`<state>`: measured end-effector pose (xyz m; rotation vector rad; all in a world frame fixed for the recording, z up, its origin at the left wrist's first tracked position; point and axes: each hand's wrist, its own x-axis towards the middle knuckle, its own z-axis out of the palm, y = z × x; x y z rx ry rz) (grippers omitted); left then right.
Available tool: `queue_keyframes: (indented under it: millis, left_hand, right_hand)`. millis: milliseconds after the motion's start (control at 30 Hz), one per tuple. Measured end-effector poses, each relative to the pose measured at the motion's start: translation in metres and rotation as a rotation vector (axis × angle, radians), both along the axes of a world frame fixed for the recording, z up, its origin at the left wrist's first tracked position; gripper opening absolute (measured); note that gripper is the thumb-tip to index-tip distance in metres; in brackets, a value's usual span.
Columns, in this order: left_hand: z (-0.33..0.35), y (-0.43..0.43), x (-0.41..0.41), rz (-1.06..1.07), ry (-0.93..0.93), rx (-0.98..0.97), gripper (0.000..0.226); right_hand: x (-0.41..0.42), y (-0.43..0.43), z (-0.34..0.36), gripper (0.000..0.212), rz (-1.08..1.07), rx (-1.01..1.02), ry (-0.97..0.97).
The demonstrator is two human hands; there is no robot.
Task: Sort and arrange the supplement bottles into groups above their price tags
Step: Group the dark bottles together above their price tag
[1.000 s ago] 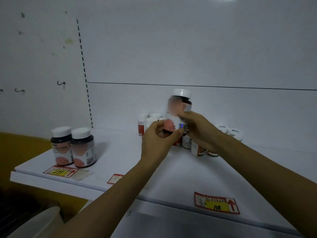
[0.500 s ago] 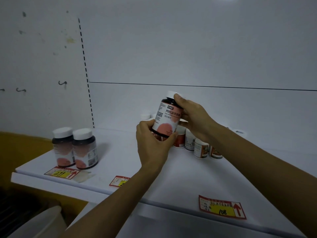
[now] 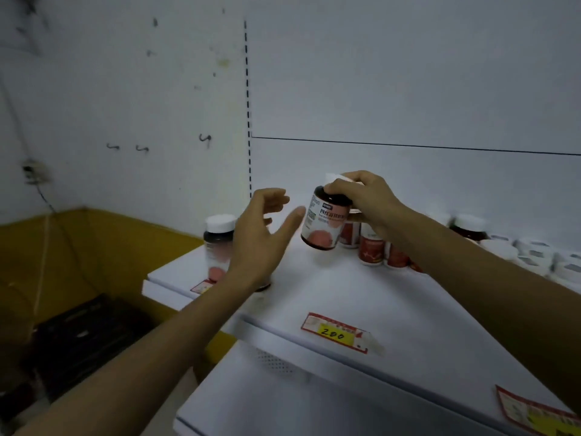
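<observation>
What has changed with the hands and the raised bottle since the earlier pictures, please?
The left hand has let go and opened, left of the dark bottle. The right hand alone holds it now, by the cap end, tilted above the shelf. The bottles behind remain standing on the shelf.

A single head-worn view is given, aimed forward and down at close range. The white shelf [image 3: 361,297] is seen from above its front edge, with the back wall [image 3: 377,73] faced beyond the fingers [image 3: 352,179].
</observation>
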<state>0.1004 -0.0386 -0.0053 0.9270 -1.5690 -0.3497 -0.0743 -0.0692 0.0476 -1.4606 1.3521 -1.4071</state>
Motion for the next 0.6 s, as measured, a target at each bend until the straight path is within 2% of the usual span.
queue_keyframes:
  millis: [100,167,233,333,467,600]
  left_hand:
    - [0.007,-0.013,0.055,0.075,0.046,-0.107,0.013]
    - [0.008,-0.026,0.087,0.076,0.046,-0.118,0.011]
    - [0.008,-0.042,0.115,0.037,-0.020,-0.028,0.021]
    - [0.001,-0.065,0.148,-0.008,-0.319,0.066,0.048]
    - [-0.007,-0.087,0.165,0.007,-0.768,-0.088,0.046]
    - [-0.002,-0.101,0.170,-0.025,-0.852,-0.193,0.042]
  right_hand:
    - [0.029,-0.022,-0.005,0.040,0.032,0.074,0.085]
    - [0.048,-0.035,-0.007,0.033,0.078,0.128,0.125]
    - [0.066,-0.050,-0.006,0.036,0.099,0.179,0.159]
    - [0.091,-0.073,-0.005,0.041,0.082,0.211,0.191]
    - [0.117,-0.099,-0.009,0.036,0.077,0.247,0.222]
    - [0.133,-0.112,-0.016,0.035,0.079,0.300,0.289]
